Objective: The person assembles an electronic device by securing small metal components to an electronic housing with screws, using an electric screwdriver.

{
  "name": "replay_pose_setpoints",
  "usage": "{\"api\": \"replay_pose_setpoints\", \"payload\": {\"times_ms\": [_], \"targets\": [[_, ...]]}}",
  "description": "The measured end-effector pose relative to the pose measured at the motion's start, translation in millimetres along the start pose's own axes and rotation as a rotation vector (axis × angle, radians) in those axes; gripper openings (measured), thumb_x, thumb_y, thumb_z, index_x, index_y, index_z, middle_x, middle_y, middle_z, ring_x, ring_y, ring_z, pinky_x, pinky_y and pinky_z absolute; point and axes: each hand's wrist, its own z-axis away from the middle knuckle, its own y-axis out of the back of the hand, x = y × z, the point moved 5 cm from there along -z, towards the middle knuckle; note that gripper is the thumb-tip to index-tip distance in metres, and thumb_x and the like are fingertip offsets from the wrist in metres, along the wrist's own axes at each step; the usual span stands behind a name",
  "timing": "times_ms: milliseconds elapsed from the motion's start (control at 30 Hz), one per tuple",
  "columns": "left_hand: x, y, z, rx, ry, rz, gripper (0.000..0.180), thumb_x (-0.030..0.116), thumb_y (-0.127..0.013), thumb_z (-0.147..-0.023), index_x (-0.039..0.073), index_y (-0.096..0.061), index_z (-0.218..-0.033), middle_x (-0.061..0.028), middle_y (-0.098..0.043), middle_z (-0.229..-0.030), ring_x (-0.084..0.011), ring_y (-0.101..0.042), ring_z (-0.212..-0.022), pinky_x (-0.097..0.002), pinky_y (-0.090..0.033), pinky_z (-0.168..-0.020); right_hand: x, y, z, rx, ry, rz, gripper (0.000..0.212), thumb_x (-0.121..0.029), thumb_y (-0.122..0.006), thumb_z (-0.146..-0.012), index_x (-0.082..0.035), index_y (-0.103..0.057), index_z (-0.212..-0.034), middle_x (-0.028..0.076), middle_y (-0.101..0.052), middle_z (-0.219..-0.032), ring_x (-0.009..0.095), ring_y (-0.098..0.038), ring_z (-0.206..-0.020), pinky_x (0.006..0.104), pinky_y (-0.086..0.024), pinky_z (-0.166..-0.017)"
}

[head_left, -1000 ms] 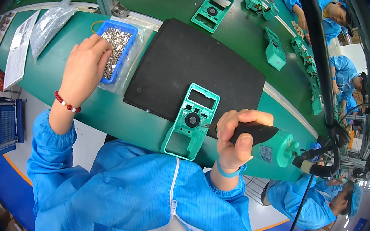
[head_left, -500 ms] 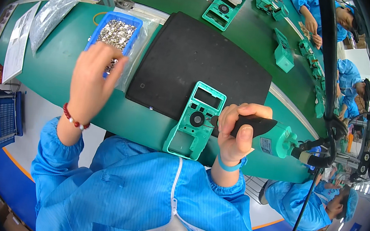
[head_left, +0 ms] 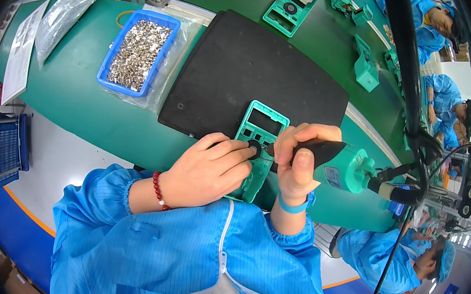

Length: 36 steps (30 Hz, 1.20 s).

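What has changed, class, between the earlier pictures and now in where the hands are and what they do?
The left hand has left the blue tray of metal pieces, moving right and back toward the body, to the green housing; whether its fingers hold a piece is hidden. The right hand stays around the green-and-black tool, and the housing lies much as before.

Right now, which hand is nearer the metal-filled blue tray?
Left: in frame, the left hand is below and right of the blue tray; the right hand, farther right.
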Motion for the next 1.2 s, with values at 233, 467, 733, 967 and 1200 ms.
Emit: {"api": "replay_pose_setpoints", "payload": {"times_ms": [233,467,733,967,1200], "targets": [[-0.4,-14.2,3.5,-0.022,0.023,-0.039,0.018,0.017,-0.069,-0.081,0.006,-0.061,-0.093,-0.0117,-0.066,-0.116,-0.0223,-0.06,-0.11,-0.0386,-0.045,-0.095,12.8,12.0,6.0,0.042,-0.017,0.038,0.033,-0.014,-0.075,-0.083,0.001,-0.053,-0.102,0.007,-0.061,-0.078,0.01,-0.059,-0.064,0.0233,-0.05,-0.062],[6.2,-9.1,-7.0,-0.032,0.01,-0.057,0.018,0.016,-0.066,-0.082,0.005,-0.062,-0.096,-0.0107,-0.066,-0.115,-0.0221,-0.06,-0.111,-0.0382,-0.045,-0.095,5.4,9.2,10.0,0.056,0.052,-0.012,0.036,-0.016,-0.075,-0.087,0.0,-0.049,-0.107,0.006,-0.06,-0.079,0.01,-0.058,-0.067,0.0237,-0.049,-0.063],[18.0,-13.6,-2.1,-0.01,-0.005,-0.105,0.017,0.013,-0.06,-0.082,0.004,-0.064,-0.095,-0.0122,-0.068,-0.111,-0.0221,-0.064,-0.108,-0.0376,-0.046,-0.095,-0.5,-0.3,11.1,0.128,0.052,0.168,0.043,-0.034,-0.072,-0.092,-0.002,-0.047,-0.107,0.006,-0.052,-0.062,0.011,-0.045,-0.05,0.0252,-0.038,-0.046],[18.4,-10.9,1.6,0.003,0.013,-0.073,0.016,0.013,-0.064,-0.082,0.005,-0.066,-0.095,-0.0091,-0.069,-0.11,-0.0207,-0.064,-0.106,-0.0362,-0.046,-0.092,-48.7,-13.3,2.1,0.125,0.115,0.002,0.054,-0.049,-0.073,-0.088,-0.005,-0.048,-0.108,0.003,-0.048,-0.059,0.012,-0.043,-0.048,0.0269,-0.036,-0.046],[4.6,7.7,-2.0,0.133,0.188,0.213,0.017,0.009,-0.075,-0.078,0.009,-0.07,-0.094,-0.0031,-0.065,-0.094,-0.023,-0.061,-0.089,-0.0369,-0.043,-0.082,-59.4,-25.0,9.6,0.102,0.077,-0.038,0.053,-0.049,-0.073,-0.088,-0.006,-0.048,-0.105,0.002,-0.05,-0.061,0.01,-0.042,-0.046,0.0254,-0.033,-0.043]]}}
